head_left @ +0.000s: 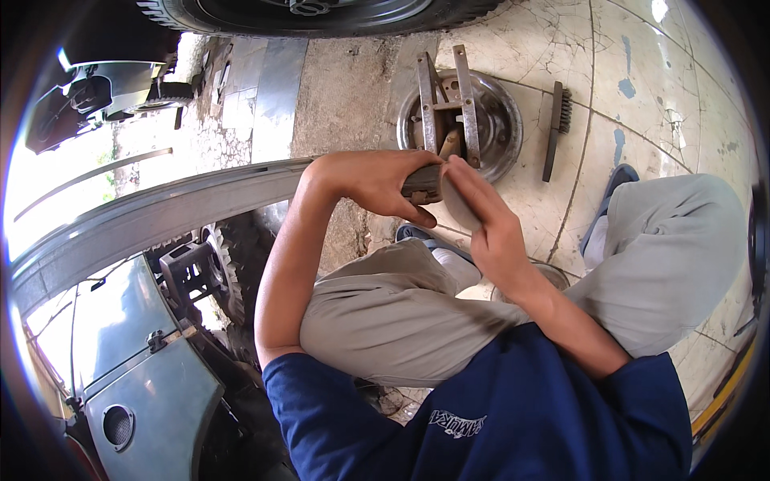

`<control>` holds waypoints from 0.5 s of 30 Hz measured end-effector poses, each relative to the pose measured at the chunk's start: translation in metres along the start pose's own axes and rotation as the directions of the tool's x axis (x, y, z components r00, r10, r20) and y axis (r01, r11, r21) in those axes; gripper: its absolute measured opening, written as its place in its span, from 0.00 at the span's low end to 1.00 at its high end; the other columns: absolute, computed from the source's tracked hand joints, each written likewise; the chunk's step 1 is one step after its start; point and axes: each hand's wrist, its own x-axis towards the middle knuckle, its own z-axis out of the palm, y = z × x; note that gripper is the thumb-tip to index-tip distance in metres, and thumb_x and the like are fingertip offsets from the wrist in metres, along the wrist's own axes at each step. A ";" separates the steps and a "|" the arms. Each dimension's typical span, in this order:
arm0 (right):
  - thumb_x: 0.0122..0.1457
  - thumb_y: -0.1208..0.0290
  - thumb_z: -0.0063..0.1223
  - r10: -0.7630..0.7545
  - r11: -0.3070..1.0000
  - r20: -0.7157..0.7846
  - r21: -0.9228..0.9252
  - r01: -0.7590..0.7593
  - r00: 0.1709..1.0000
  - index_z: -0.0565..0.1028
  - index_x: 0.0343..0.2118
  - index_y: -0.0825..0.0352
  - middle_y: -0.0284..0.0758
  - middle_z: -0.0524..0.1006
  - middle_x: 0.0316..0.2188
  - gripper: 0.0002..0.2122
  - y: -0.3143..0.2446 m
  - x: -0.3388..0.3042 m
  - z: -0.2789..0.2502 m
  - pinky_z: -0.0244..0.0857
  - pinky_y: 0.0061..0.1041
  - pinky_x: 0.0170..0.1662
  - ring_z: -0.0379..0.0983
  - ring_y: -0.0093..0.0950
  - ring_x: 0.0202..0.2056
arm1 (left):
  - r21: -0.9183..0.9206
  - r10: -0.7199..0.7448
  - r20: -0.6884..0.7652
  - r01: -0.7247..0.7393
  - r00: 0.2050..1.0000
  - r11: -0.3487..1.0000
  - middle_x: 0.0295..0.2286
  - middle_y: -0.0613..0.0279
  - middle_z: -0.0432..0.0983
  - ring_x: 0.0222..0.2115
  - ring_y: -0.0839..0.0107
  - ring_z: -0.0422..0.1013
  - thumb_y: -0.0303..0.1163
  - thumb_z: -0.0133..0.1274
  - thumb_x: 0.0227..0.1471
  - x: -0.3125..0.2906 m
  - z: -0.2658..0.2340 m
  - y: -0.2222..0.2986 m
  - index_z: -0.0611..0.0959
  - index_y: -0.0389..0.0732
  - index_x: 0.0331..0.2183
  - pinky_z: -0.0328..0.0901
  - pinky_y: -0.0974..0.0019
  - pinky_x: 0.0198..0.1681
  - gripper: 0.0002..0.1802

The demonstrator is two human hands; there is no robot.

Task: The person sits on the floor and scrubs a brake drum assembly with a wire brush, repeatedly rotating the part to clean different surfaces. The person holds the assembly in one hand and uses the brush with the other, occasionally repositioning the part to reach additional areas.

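Note:
My left hand (377, 183) reaches out in front of my lap, its thumb and fingers gripping a dark, worn block (420, 189) with a rough surface. Its exact kind is hard to make out. Against the block's right end, my right hand (493, 216) holds a flat grey-brown piece (459, 200) with a rounded edge, perhaps sandpaper. The fingers of that hand are stretched along it and pressed together. Just beyond both hands stands a worn metal frame (469, 104) with two parallel bars, on a round rusty metal base (507, 120). A tan, handle-like part (451, 144) shows between the bars.
A wire brush (555, 132) lies on the tiled floor (634, 120) right of the base. At the far edge is a large tyre (321, 28). A long metal rail (160, 200) runs in from the left, above a grey-blue vehicle panel (152, 393) and a knobby tyre (224, 272).

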 end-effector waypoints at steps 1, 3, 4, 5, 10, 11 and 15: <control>0.48 0.94 0.35 0.112 0.992 -0.015 0.057 -0.111 0.994 0.70 0.63 0.63 0.44 0.69 0.63 0.36 0.004 0.001 0.003 0.61 0.37 0.66 0.65 0.44 0.64 | 0.018 -0.059 0.005 0.058 0.998 0.998 0.50 0.44 0.76 0.50 0.55 0.74 0.54 0.70 0.45 -0.001 -0.001 0.005 0.68 0.35 0.61 0.68 0.59 0.53 0.51; 0.49 0.94 0.35 0.122 0.990 0.019 0.065 -0.123 0.992 0.70 0.63 0.63 0.44 0.69 0.63 0.35 0.006 0.000 0.001 0.60 0.36 0.66 0.65 0.44 0.64 | -0.009 -0.040 0.008 0.040 0.999 0.999 0.50 0.44 0.76 0.50 0.55 0.74 0.54 0.70 0.45 -0.004 -0.002 0.004 0.68 0.35 0.61 0.68 0.59 0.53 0.51; 0.50 0.94 0.35 0.136 0.988 0.041 0.070 -0.139 0.990 0.69 0.63 0.63 0.44 0.69 0.63 0.35 0.005 -0.001 0.001 0.60 0.36 0.66 0.65 0.44 0.64 | -0.031 -0.032 0.016 0.032 0.999 0.999 0.50 0.44 0.76 0.50 0.55 0.74 0.54 0.70 0.45 -0.005 0.002 0.002 0.68 0.35 0.61 0.68 0.58 0.53 0.52; 0.51 0.93 0.35 0.097 0.993 0.057 0.064 -0.101 0.994 0.69 0.63 0.63 0.44 0.69 0.63 0.35 0.002 -0.001 -0.001 0.60 0.35 0.66 0.65 0.44 0.64 | -0.014 -0.027 0.008 0.027 1.000 1.000 0.50 0.44 0.76 0.50 0.55 0.74 0.54 0.70 0.45 -0.005 0.003 0.000 0.68 0.35 0.61 0.68 0.58 0.53 0.51; 0.52 0.93 0.36 0.248 0.954 0.023 0.170 -0.249 0.968 0.70 0.63 0.62 0.43 0.69 0.63 0.34 0.015 0.000 0.004 0.59 0.33 0.67 0.65 0.42 0.64 | 0.006 -0.086 0.041 0.086 0.995 0.996 0.49 0.45 0.76 0.50 0.54 0.74 0.53 0.71 0.45 -0.001 -0.003 0.010 0.68 0.36 0.61 0.69 0.58 0.53 0.51; 0.52 0.93 0.37 0.235 0.962 0.032 0.139 -0.237 0.972 0.71 0.63 0.62 0.42 0.70 0.63 0.34 0.012 0.000 0.002 0.59 0.33 0.67 0.65 0.40 0.64 | 0.013 -0.068 0.020 0.068 0.997 0.998 0.49 0.45 0.76 0.50 0.54 0.74 0.53 0.71 0.45 0.000 -0.003 0.009 0.68 0.36 0.61 0.69 0.58 0.53 0.51; 0.55 0.92 0.36 0.012 0.998 0.080 0.065 -0.017 0.997 0.70 0.63 0.63 0.42 0.70 0.63 0.32 -0.006 0.005 -0.004 0.61 0.33 0.66 0.66 0.40 0.64 | -0.013 -0.021 -0.004 0.021 1.000 1.000 0.49 0.43 0.76 0.49 0.51 0.74 0.54 0.70 0.44 -0.006 0.004 0.003 0.69 0.35 0.60 0.69 0.57 0.52 0.50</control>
